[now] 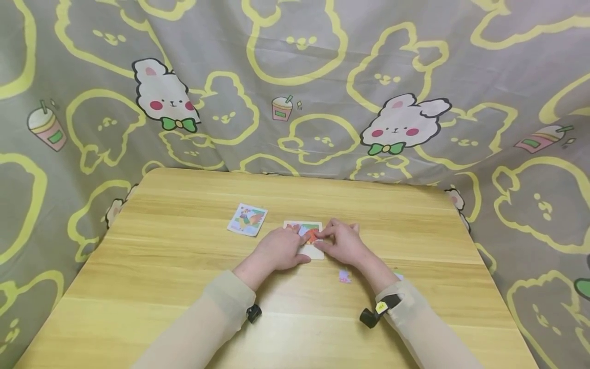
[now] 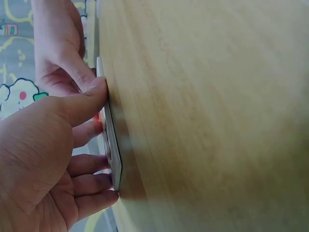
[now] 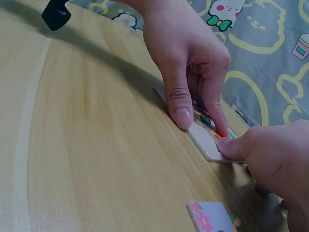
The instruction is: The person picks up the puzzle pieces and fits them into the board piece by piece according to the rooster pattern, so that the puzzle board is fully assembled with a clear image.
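Observation:
A small puzzle board with a pale rim and a partly filled picture lies on the table. My left hand holds it from the left, thumb at its near edge and several fingers over the picture. One left fingertip touches an orange-red puzzle piece. From the right, my right hand pinches that piece between thumb and forefinger, low over the board. In the right wrist view, the right thumb partly hides the piece. Fingers cover much of the picture.
A square picture card with an animal on it lies to the left. A loose puzzle piece with pink flowers lies near the right wrist. Another piece is half hidden by the right forearm. A patterned curtain hangs behind the wooden table.

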A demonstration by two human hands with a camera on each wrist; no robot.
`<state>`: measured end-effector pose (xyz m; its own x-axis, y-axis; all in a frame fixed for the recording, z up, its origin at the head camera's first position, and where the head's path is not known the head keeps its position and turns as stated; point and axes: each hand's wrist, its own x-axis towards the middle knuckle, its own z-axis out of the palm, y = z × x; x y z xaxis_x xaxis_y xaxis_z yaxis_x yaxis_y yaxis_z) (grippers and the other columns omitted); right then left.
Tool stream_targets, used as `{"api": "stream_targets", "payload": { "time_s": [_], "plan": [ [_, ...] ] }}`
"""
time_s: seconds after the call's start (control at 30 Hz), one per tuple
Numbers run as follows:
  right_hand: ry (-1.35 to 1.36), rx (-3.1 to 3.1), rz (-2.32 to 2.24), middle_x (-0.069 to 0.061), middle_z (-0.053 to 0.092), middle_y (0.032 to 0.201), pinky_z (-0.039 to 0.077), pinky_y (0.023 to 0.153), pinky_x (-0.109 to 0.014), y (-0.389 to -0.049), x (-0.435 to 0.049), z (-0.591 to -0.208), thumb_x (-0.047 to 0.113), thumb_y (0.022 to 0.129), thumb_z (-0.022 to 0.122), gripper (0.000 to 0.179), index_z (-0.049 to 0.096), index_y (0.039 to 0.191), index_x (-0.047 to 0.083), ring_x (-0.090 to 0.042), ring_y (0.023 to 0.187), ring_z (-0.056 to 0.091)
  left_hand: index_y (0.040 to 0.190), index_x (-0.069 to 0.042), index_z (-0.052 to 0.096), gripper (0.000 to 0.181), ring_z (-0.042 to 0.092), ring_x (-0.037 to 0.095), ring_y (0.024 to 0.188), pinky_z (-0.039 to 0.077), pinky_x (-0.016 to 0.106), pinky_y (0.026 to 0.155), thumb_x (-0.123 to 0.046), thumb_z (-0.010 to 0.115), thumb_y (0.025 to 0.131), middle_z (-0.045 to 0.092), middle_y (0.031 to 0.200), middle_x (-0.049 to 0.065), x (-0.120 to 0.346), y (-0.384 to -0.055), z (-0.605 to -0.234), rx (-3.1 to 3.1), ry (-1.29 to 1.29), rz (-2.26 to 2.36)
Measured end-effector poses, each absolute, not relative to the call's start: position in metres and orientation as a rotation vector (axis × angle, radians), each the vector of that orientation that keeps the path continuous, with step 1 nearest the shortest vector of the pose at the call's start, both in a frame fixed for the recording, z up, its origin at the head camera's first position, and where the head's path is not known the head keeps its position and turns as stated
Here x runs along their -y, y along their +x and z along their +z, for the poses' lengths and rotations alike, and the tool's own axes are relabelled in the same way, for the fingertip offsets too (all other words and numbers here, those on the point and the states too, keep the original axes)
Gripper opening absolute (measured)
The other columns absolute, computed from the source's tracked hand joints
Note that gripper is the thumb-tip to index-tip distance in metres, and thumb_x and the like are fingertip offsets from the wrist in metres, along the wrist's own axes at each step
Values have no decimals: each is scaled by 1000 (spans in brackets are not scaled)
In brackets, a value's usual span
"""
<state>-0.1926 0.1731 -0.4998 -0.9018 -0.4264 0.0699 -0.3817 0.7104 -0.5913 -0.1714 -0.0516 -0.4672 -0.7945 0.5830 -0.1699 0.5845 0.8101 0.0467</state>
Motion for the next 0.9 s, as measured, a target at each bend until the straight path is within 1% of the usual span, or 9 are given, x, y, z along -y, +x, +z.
{"api": "stream_targets", "payload": {
  "time_s": [0.27, 0.43, 0.63, 0.8, 0.9],
  "plan": [
    [-673, -2845, -944, 10, 62, 97, 24, 82, -43, -193, -175, -501, 38, 93, 84, 34, 82, 118, 16, -13, 72, 51, 157, -21, 55, 73, 59, 38, 134, 52, 48, 106, -64, 64, 98, 52, 155, 19, 51, -172, -467, -2822, 893, 12],
    [-719, -2854, -906, 10, 60, 96, 24, 82, -42, -192, -176, -499, 39, 95, 82, 36, 81, 124, 18, -14, 69, 50, 157, -20, 56, 75, 60, 39, 132, 56, 50, 101, -65, 65, 98, 53, 155, 19, 52, -171, -465, -2831, 893, 19],
    [-791, -2877, -858, 9, 58, 93, 25, 81, -43, -190, -176, -498, 37, 98, 78, 37, 78, 130, 16, -11, 68, 50, 158, -20, 53, 77, 61, 38, 131, 59, 50, 96, -65, 66, 97, 52, 158, 14, 57, -170, -464, -2852, 876, 50],
    [-842, -2863, -859, 10, 58, 93, 24, 82, -43, -189, -177, -498, 35, 100, 77, 37, 77, 132, 18, -9, 69, 50, 158, -17, 53, 77, 57, 36, 137, 57, 51, 99, -61, 68, 98, 46, 162, 13, 67, -168, -463, -2854, 878, 157],
    [-869, -2863, -876, 12, 59, 94, 24, 83, -43, -190, -178, -499, 33, 101, 75, 37, 75, 134, 15, -9, 71, 51, 156, -12, 54, 74, 60, 37, 133, 55, 50, 102, -56, 70, 99, 47, 161, 14, 77, -166, -464, -2854, 911, 238]
  ]
}}
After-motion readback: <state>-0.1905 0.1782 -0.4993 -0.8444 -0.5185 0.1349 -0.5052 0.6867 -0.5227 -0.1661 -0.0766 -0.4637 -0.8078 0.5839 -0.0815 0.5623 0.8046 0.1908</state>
